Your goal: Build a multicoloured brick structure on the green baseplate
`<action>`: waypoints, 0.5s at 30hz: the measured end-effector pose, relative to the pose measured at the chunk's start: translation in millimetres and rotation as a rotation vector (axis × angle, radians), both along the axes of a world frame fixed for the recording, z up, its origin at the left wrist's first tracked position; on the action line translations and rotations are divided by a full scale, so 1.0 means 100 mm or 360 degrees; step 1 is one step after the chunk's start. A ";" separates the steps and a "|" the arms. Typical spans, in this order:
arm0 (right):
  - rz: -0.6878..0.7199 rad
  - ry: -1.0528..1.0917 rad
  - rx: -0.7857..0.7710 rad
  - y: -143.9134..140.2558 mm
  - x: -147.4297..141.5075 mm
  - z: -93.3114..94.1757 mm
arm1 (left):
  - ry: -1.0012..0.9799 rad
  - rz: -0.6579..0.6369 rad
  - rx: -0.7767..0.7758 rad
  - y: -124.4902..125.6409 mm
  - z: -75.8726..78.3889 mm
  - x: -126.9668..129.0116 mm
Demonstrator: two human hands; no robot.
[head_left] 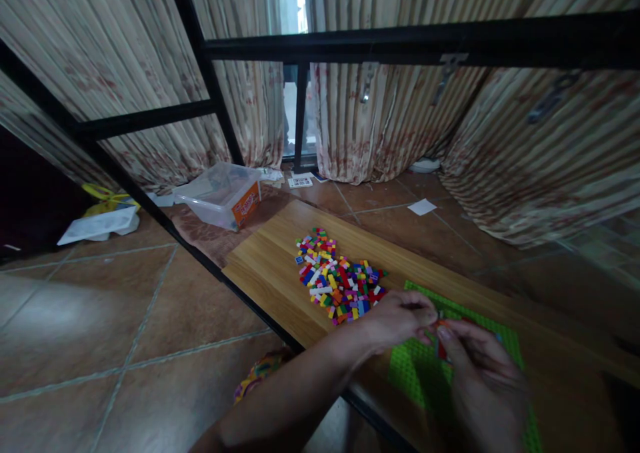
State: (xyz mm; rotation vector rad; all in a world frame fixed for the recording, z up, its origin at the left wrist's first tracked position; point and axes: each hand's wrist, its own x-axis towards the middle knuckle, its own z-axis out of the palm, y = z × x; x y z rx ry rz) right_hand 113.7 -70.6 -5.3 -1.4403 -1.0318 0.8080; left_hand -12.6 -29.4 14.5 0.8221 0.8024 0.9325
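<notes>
Over a green studded baseplate [411, 372], my two hands meet with their fingertips close together. My right hand [487, 370] pinches a small red-orange toy brick [442, 350], partly covered by the thumb and fingers. My left hand [400, 321] is closed in a pinch at the same spot; what sits between its fingertips is too small and dim to name. Just left of the baseplate, a heap of loose colourful toy bricks [340, 281] lies beside my left wrist. Parts of the baseplate are hidden under my hands, and some darker pieces seem to be on it.
The wooden table [265, 253] has a black metal frame [240, 290] along its near side. A clear plastic bin [220, 193] with an orange label stands on the floor beyond. Black bars [400, 45] cross in front of long striped curtains [370, 126]. White paper [422, 206] lies on the tiles.
</notes>
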 end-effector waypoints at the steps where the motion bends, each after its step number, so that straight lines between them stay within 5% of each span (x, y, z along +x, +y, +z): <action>1: 0.0013 -0.0010 0.0007 0.00 -0.01 0.00 | 0.0031 -0.0020 0.0014 0.01 0.00 -0.03; 4: 0.0095 -0.0169 0.0032 -0.02 -0.08 -0.03 | 0.0408 -0.0046 0.0206 0.07 0.03 -0.22; 9: 0.0476 -0.0585 0.0224 -0.05 -0.27 -0.13 | 0.1601 -0.0080 0.0768 0.14 0.18 -0.70; 12: 0.0562 -0.0690 0.0388 -0.01 -0.37 -0.17 | 0.2070 -0.0092 0.0843 0.14 0.23 -0.89; 15: 0.0565 -0.0742 0.0409 0.03 -0.42 -0.21 | 0.2203 -0.0104 0.0827 0.15 0.22 -0.99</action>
